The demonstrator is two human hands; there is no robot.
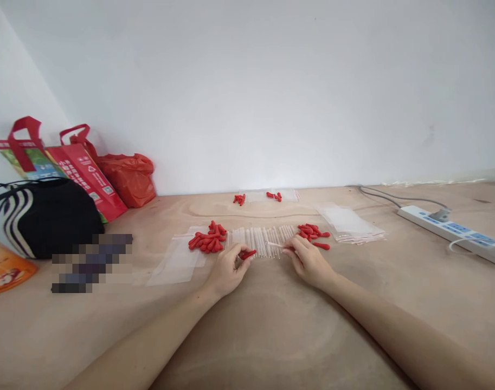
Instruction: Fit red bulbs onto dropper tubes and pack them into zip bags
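My left hand (pixel 230 270) is closed in a pinch on a red rubber dropper bulb (pixel 248 254). Between the fingers of my right hand (pixel 308 261) is a thin clear dropper tube (pixel 274 245), pointing left toward that bulb but apart from it. A row of similar clear tubes (pixel 247 236) lies side by side on the wooden table just beyond both hands. Red bulbs are heaped at either end of the row: a larger left pile (pixel 210 238) behind my left hand, and a right pile (pixel 310 232) beyond my right hand.
Flat clear zip bags lie left (pixel 174 265) and in a right stack (pixel 348 223). More tubes and red bulbs (pixel 274 196) rest near the wall. A power strip (pixel 454 230) stands right; a black bag (pixel 64 216), red plastic bag (pixel 127 179) and orange pack (pixel 7 268) stand left.
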